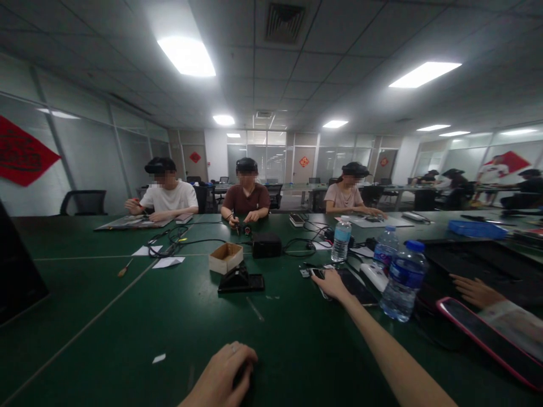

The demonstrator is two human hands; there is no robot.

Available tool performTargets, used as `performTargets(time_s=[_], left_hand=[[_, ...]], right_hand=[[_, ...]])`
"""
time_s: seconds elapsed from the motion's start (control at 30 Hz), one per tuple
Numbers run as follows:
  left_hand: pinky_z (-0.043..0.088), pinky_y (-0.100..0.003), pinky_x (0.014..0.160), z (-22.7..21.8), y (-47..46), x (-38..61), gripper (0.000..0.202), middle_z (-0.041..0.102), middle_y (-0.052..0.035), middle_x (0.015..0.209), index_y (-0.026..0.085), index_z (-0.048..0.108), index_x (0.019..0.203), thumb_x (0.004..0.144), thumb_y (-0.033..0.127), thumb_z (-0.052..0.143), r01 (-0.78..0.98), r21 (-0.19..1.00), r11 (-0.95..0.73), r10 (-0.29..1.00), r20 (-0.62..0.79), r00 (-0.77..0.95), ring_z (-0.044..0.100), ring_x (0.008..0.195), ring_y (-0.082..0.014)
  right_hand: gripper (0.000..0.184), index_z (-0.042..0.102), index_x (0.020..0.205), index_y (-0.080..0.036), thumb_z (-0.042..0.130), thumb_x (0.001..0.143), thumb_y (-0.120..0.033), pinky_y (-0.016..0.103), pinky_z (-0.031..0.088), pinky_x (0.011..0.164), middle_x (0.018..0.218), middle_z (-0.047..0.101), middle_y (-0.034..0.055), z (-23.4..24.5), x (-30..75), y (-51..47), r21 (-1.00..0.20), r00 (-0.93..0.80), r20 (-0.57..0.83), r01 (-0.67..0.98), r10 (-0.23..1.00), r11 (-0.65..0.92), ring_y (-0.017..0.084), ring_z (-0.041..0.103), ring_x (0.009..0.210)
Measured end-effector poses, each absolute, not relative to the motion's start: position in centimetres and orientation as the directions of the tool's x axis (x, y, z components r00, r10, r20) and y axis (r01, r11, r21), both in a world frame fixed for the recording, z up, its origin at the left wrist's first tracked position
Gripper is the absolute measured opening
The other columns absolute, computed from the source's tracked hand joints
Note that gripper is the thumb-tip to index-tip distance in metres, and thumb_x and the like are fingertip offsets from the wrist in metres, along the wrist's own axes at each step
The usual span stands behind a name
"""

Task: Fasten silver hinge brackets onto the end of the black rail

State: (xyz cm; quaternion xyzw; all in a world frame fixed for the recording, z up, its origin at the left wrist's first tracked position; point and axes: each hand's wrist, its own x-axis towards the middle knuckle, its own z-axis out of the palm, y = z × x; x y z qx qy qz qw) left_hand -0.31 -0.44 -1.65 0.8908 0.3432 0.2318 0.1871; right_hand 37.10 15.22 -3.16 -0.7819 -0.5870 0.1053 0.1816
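Note:
My left hand [227,370] rests on the green table [127,339] near the front edge. Its fingers curl toward the thumb, and the dark gap beneath them hides whatever they hold, if anything. Reaching forward to the right, my right hand [332,284] grips a small white-edged phone [317,273] by its side. The phone lies beside a dark flat tablet-like panel [358,287], partly under my forearm. Left of that hand stand a black angled stand [240,280] and an open cardboard box [226,258].
Water bottles [403,280] stand right of my right forearm, beside a white device [374,277]. Another person's hand [477,291] is near a black tray [470,263] and a red-edged phone [487,339]. Cables [169,240], a brush [124,268] and a black box [266,245] lie farther off. Several people sit opposite.

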Motion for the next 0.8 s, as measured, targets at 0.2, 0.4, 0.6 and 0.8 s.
performTargets(time_s=[0.2, 0.4, 0.6, 0.8], left_hand=[[0.046, -0.026, 0.075, -1.1, -0.9, -0.1, 0.021, 0.064, -0.0016, 0.091, 0.022, 0.057, 0.097, 0.086, 0.012, 0.043, 0.531, 0.484, -0.696, 0.707, 0.333, 0.624, 0.059, 0.081, -0.0167], [0.046, -0.026, 0.074, -0.7, -1.3, 0.0, 0.021, 0.065, -0.0013, 0.089, 0.022, 0.058, 0.096, 0.087, 0.012, 0.042, 0.530, 0.494, -0.689, 0.715, 0.345, 0.608, 0.060, 0.081, -0.0168], [0.046, -0.026, 0.074, -0.1, -1.3, 0.0, 0.022, 0.064, -0.0008, 0.090, 0.023, 0.057, 0.098, 0.086, 0.010, 0.044, 0.533, 0.484, -0.694, 0.706, 0.312, 0.636, 0.060, 0.081, -0.0167], [0.046, -0.025, 0.072, -1.5, -0.4, -0.3, 0.019, 0.064, -0.0016, 0.089, 0.023, 0.056, 0.098, 0.086, 0.013, 0.045, 0.520, 0.448, -0.727, 0.671, 0.308, 0.674, 0.059, 0.080, -0.0173]], right_hand=[[0.039, 0.063, 0.105, -0.013, 0.045, 0.091, -0.044, 0.028, 0.042, 0.088, 0.109, 0.065, 0.0139, -2.2, 37.1, 13.2, -0.364, 0.203, 0.121, 0.920, 0.972, -0.147, 0.024, 0.059, 0.104], [0.036, 0.061, 0.109, -0.012, 0.043, 0.092, -0.037, 0.028, 0.041, 0.087, 0.110, 0.064, 0.0136, -1.9, 37.3, 11.1, -0.332, 0.227, 0.167, 0.929, 0.960, -0.162, 0.023, 0.059, 0.105], [0.052, 0.058, 0.115, -0.010, 0.044, 0.089, -0.053, 0.035, 0.043, 0.086, 0.115, 0.059, 0.0171, -2.7, 35.5, 10.0, -0.303, 0.271, 0.184, 0.930, 0.945, -0.208, 0.029, 0.055, 0.107], [0.041, 0.058, 0.114, -0.009, 0.043, 0.092, -0.040, 0.033, 0.042, 0.088, 0.115, 0.057, 0.0177, -3.0, 33.8, 10.3, -0.291, 0.310, 0.189, 0.924, 0.932, -0.248, 0.027, 0.056, 0.107]])
